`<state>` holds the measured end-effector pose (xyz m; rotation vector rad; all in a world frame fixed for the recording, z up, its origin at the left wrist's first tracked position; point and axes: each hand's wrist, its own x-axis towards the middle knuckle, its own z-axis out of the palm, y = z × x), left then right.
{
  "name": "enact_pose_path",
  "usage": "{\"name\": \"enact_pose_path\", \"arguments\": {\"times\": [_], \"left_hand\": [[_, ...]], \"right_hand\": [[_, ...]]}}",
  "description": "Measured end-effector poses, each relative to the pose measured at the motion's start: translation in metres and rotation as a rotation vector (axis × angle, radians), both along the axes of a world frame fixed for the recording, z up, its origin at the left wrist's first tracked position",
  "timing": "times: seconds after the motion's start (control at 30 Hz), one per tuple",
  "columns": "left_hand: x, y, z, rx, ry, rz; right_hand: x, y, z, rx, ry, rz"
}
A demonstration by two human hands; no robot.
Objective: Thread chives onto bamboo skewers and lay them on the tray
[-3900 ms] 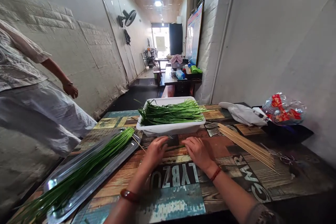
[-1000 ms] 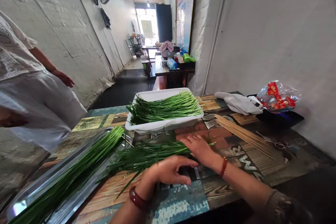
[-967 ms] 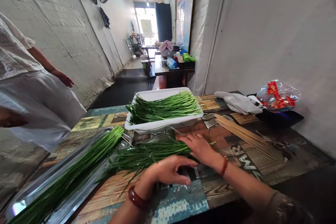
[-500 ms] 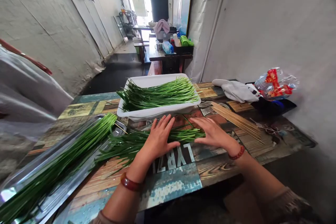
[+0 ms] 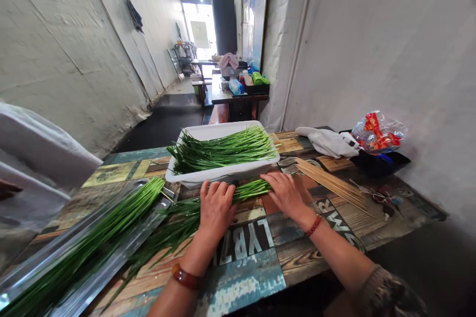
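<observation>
Green stalk bunch (image 5: 255,189) lies on the table (image 5: 245,267), in front of the white tub (image 5: 223,175). Left hand (image 5: 216,204) sits over its middle, fingers curled down; can't tell if clamped. Right hand (image 5: 287,195) is at the pale ends, fingers close together, grip hidden. Risk: uneven pressure could skew the pale ends or bruise stalks. Loose leafy ends fan out beside the metal tray (image 5: 107,266); a sideways drag could snag them on its rim or mix them with the tray's stalks (image 5: 122,223). Skewers (image 5: 332,185) near right hand could get knocked.
</observation>
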<state>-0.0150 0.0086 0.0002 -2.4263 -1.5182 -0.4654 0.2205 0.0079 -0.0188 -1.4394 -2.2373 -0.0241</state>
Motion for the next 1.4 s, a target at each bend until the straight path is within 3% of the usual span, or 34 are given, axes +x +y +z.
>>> {"name": "enact_pose_path", "arguments": {"times": [0.13, 0.37, 0.53, 0.73, 0.9, 1.0, 1.2, 1.4], "left_hand": [[-0.003, 0.003, -0.012, -0.021, -0.011, -0.01], [-0.001, 0.004, -0.015, -0.094, -0.113, -0.096], [0.002, 0.005, -0.02, -0.139, -0.074, -0.128], [0.006, 0.004, -0.016, -0.145, -0.059, -0.217], [0.01, -0.001, -0.009, -0.142, -0.078, -0.316], [0.012, -0.003, -0.009, -0.139, -0.125, -0.329], [0.012, 0.002, -0.015, -0.108, -0.231, -0.284], [0.007, 0.009, -0.019, -0.131, -0.365, -0.23]], "right_hand": [[0.004, 0.006, -0.011, 0.012, 0.003, 0.061], [0.058, 0.007, -0.047, 0.034, 0.492, -0.252], [0.054, 0.014, -0.06, -0.019, 0.537, -0.238], [0.029, 0.019, -0.049, -0.112, 0.565, -0.08], [0.049, 0.014, -0.043, -0.03, 0.547, -0.188], [0.055, 0.013, -0.042, -0.022, 0.528, -0.173], [0.05, 0.016, -0.033, -0.072, 0.23, -0.085], [0.052, 0.015, -0.023, -0.085, 0.028, -0.138]]}}
